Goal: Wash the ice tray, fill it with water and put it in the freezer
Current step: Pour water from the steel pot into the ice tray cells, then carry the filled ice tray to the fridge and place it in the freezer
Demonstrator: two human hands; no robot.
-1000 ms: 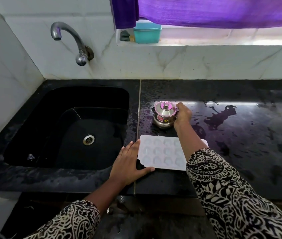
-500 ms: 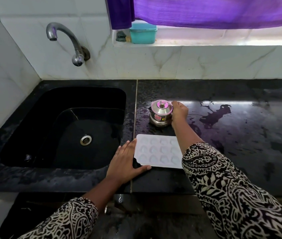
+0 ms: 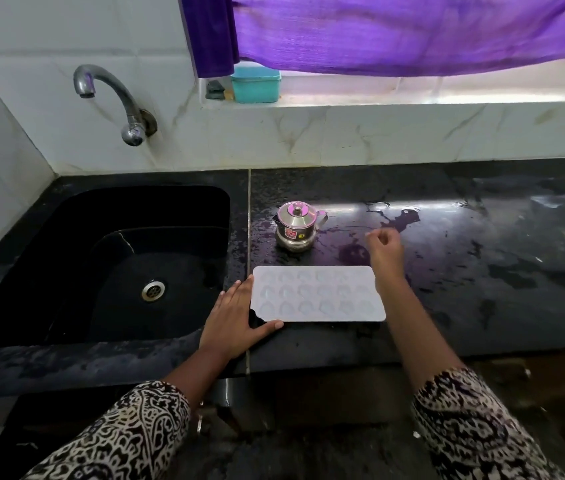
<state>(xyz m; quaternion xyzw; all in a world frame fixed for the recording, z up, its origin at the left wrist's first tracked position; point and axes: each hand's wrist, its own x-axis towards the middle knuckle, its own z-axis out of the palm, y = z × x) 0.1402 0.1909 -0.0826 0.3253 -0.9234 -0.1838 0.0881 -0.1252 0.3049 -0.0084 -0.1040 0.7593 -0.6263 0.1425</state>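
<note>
A white ice tray (image 3: pixel 319 297) with several small moulds lies flat on the black counter, just right of the sink. My left hand (image 3: pixel 236 320) lies flat at the tray's left end, fingers straight along its edge and thumb touching its near corner. My right hand (image 3: pixel 383 247) hovers above the counter beyond the tray's right end, fingers loosely curled and holding nothing. A small steel pot with a lid (image 3: pixel 296 226) stands behind the tray, apart from both hands.
The black sink (image 3: pixel 66 237) with its drain (image 3: pixel 153 290) is to the left, under a steel tap (image 3: pixel 115 98). The counter (image 3: pixel 482 271) to the right is wet. A teal box (image 3: pixel 256 85) sits on the window ledge below a purple curtain.
My right hand has let go of the steel pot's handle and drawn back to the right. The left hand stays at the tray's left end.
</note>
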